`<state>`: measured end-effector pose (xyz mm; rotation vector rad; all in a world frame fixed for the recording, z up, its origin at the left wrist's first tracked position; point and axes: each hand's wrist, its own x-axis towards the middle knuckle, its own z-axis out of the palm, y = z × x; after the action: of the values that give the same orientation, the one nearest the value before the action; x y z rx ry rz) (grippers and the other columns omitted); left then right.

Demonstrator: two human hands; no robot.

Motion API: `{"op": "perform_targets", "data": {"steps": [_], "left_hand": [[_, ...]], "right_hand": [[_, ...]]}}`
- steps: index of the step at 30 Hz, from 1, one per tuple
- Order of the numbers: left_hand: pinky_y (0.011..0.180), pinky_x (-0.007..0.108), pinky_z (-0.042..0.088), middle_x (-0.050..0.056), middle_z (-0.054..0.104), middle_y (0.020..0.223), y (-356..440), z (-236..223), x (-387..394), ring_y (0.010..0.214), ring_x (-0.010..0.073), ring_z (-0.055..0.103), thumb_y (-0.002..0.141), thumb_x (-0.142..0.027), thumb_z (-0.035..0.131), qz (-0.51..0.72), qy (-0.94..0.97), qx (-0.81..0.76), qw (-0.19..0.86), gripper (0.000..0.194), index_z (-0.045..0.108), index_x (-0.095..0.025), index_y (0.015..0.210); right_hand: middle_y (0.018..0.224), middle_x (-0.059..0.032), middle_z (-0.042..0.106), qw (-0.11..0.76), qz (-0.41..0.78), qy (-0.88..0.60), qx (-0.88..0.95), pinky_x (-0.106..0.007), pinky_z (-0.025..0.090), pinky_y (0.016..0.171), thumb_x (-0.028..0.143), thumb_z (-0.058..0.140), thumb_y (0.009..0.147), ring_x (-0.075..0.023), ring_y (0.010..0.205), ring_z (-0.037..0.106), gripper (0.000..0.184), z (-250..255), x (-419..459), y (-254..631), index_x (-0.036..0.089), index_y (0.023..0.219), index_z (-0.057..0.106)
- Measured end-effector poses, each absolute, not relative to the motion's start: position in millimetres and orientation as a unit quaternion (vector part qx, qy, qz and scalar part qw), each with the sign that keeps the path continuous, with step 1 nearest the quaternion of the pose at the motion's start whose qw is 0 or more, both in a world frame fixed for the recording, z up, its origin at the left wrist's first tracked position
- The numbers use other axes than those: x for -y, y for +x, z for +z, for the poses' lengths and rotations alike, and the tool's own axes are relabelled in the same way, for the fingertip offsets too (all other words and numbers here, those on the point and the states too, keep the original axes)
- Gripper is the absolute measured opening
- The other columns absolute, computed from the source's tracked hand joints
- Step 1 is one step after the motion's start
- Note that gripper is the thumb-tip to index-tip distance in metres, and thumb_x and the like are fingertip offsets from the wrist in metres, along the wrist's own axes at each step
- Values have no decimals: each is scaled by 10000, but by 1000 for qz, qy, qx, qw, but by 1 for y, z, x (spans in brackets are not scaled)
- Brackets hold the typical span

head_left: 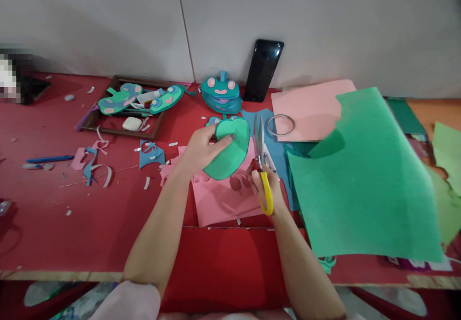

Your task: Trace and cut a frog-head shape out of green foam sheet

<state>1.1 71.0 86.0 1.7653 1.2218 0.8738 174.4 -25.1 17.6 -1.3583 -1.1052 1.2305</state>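
Observation:
My left hand (pixel 202 151) pinches a rounded green felt cutout (pixel 230 152) and holds it up above the pink sheet (pixel 219 200). Just to its right, my right hand (pixel 264 183) grips yellow-handled scissors (pixel 260 159), blades pointing up and away beside the cutout's right edge. A large green felt sheet (pixel 367 185) with a curved notch cut from its left side lies to the right of the scissors.
The red table (pixel 90 224) holds felt scraps, a blue pen (pixel 48 158), a brown tray (pixel 118 130) with frog-like pieces, a stack of teal frog faces (pixel 220 94), a metal ring (pixel 280 124), pink paper (pixel 309 108) and a phone (pixel 263 70) leaning on the wall.

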Motion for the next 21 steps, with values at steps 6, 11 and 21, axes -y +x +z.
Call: {"op": "perform_targets", "data": {"steps": [6, 11, 21], "left_hand": [[690, 273, 485, 19, 672, 822, 0, 86, -70, 765, 161, 603, 797, -392, 559, 369, 699, -487, 372, 265, 656, -164, 893], [711, 279, 482, 22, 680, 847, -2, 88, -71, 795, 169, 613, 806, -355, 553, 369, 701, -491, 363, 235, 658, -173, 911], [682, 275, 477, 28, 672, 838, -4, 89, -71, 780, 168, 605, 801, -363, 562, 352, 705, -492, 370, 249, 662, -161, 907]], "right_hand": [[573, 52, 391, 455, 526, -544, 470, -202, 252, 392, 526, 574, 769, -65, 450, 313, 339, 19, 25, 178, 198, 726, 498], [611, 42, 433, 447, 532, -539, 476, -196, 257, 399, 521, 538, 799, -57, 458, 326, 336, 20, 25, 181, 187, 767, 521], [602, 26, 459, 436, 524, -538, 496, -204, 251, 399, 568, 463, 828, -65, 456, 353, 405, 15, 26, 188, 173, 810, 553]]}}
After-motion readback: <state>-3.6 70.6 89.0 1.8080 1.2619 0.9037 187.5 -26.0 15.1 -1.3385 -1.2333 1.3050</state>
